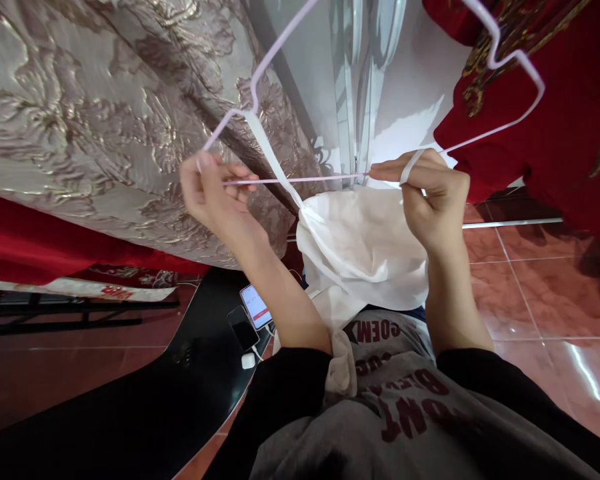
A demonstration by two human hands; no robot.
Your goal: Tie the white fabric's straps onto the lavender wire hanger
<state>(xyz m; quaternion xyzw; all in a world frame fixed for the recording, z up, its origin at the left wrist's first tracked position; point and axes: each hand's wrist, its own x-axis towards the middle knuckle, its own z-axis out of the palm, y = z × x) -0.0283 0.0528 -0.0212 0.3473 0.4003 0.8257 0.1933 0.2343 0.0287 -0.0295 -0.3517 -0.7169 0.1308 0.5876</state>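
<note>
A thin pale pink clothes hanger (325, 178) is stretched across in front of me, its upper part running out of the top of the view. My left hand (215, 193) is closed around its left corner. My right hand (435, 193) grips the lower bar towards the right. One strap (273, 157) of a white garment (365, 240) sits in the hanger's left notch. The other strap (411, 165) loops over fingers of my right hand. Below the bar, the garment's cloth hangs between my forearms and lies against my lap.
A shiny embossed beige fabric (140, 107) hangs on the left, and red cloth with gold trim (545, 113) on the right. Two phones (254, 307) and a small white case (249, 361) lie on a black bench (190, 373). Reddish tiles (525, 287) cover the floor.
</note>
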